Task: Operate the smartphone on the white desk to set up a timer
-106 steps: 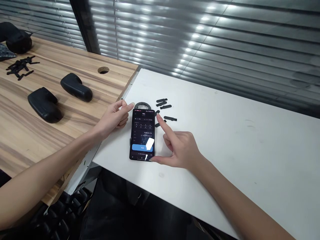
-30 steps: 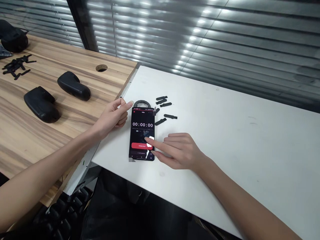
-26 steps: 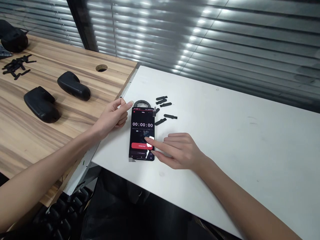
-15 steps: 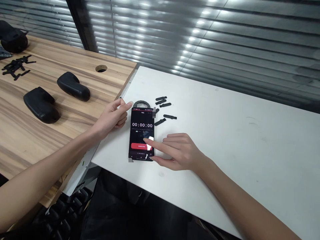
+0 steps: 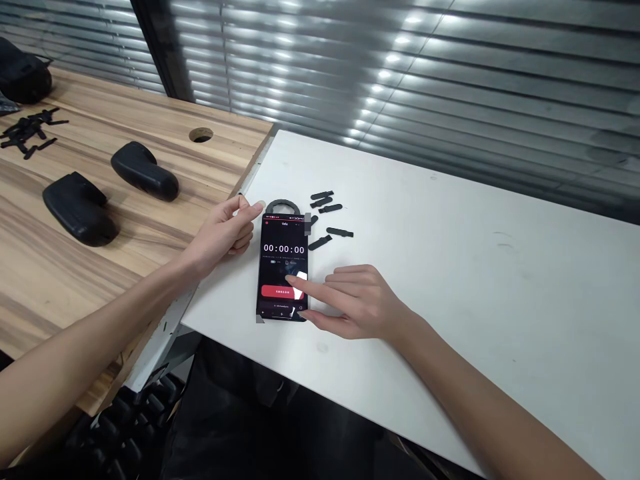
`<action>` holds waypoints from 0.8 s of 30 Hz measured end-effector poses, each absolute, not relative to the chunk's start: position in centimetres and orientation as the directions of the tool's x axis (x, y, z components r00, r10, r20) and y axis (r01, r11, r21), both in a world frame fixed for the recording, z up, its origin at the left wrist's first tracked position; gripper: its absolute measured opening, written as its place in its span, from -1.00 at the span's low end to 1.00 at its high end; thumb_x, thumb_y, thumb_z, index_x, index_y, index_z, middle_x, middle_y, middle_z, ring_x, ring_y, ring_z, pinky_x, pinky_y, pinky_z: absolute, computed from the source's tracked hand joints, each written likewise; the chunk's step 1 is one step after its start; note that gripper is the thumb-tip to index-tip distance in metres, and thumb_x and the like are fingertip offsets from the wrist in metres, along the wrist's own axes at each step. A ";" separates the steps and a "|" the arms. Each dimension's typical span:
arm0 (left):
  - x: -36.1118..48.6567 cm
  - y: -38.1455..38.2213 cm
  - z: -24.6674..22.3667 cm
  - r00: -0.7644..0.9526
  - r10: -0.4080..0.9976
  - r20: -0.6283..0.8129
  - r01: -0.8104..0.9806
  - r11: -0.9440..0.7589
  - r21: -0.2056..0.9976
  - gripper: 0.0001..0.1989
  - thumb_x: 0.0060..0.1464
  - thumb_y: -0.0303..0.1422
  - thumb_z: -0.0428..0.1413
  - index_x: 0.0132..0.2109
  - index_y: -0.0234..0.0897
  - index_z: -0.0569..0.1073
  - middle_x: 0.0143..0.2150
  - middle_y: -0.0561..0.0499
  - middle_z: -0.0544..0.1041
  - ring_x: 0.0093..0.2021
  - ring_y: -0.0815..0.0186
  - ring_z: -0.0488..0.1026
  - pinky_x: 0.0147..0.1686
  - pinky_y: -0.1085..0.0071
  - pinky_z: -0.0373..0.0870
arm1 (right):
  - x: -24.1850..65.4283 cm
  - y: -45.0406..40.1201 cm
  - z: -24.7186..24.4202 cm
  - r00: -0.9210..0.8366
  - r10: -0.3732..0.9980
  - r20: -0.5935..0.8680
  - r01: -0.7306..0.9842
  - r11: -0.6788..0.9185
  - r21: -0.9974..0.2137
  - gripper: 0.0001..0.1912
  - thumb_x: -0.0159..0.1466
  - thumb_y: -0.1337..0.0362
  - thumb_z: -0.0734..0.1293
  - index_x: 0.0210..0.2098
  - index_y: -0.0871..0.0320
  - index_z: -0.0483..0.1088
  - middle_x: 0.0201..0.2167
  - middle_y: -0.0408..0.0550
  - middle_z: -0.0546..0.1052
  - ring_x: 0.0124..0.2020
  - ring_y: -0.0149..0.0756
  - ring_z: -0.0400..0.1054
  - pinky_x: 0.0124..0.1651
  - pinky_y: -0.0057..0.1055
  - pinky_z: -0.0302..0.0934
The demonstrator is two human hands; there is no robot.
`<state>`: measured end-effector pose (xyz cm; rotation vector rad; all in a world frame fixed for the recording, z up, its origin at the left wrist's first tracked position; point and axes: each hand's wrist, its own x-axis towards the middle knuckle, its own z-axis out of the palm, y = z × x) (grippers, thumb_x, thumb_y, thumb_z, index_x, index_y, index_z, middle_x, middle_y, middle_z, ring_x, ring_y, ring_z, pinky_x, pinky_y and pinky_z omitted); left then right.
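A smartphone (image 5: pixel 284 233) lies on the white table, its dark screen showing 00:00:00 above a red button. My right hand (image 5: pixel 357 300) holds nothing. Its index finger points over the lower screen and its thumb reaches the phone's lower right edge; whether the fingertip touches the glass I cannot tell. Left of the phone's top, my left hand (image 5: pixel 225 230) is closed, thumb against the curled index finger; anything inside is hidden. A dark ring-shaped piece (image 5: pixel 283 205) shows behind the phone's top edge. Several small black strips (image 5: pixel 340 233) lie to the right of it.
To the left, a wood-grain table (image 5: pixel 165 120) carries two black curved handle-like pieces (image 5: pixel 145 171), a pile of small black parts (image 5: pixel 30 130) and a larger black object (image 5: pixel 23 73). The white table (image 5: pixel 475 280) spreads right. Window blinds (image 5: pixel 320 60) stand behind.
The view has shifted very slightly. A small red mark now shows at the screen's upper left. Both hands keep nearly the same pose.
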<state>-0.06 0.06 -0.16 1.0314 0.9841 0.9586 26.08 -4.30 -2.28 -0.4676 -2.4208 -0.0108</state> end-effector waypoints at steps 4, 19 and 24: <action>0.0 0.1 -0.1 0.270 0.945 -0.184 -0.158 0.232 0.960 -0.53 0.35 -0.18 0.24 -0.37 -0.18 0.13 -0.61 0.26 0.01 -0.65 0.51 -0.06 -0.65 0.55 -0.08 | 26.0 -4.3 -2.3 -0.713 0.327 0.620 0.335 0.936 -0.108 -0.73 0.55 0.26 0.31 0.16 0.23 0.46 -0.65 -0.37 0.32 -0.68 -0.44 0.12 -0.57 -0.39 -0.02; -0.2 0.1 -0.1 0.277 0.941 -0.193 -0.146 0.239 0.960 -0.51 0.36 -0.16 0.24 -0.37 -0.18 0.12 -0.59 0.25 0.01 -0.62 0.50 -0.06 -0.64 0.56 -0.03 | 26.3 -4.2 -2.6 -0.678 0.382 0.628 0.367 0.916 -0.161 -0.55 0.58 0.34 0.20 -0.47 0.05 0.09 -0.67 -0.32 0.19 -0.64 -0.43 -0.02 -0.58 -0.40 -0.03; -0.1 0.1 -0.2 0.271 0.942 -0.197 -0.152 0.244 0.958 -0.51 0.36 -0.18 0.24 -0.38 -0.18 0.11 -0.59 0.25 0.00 -0.63 0.50 -0.06 -0.65 0.55 -0.06 | 26.1 -4.2 -2.5 -0.668 0.404 0.624 0.418 0.898 -0.134 -0.52 0.57 0.38 0.20 -0.49 0.04 0.06 -0.67 -0.30 0.15 -0.64 -0.42 -0.04 -0.57 -0.38 -0.04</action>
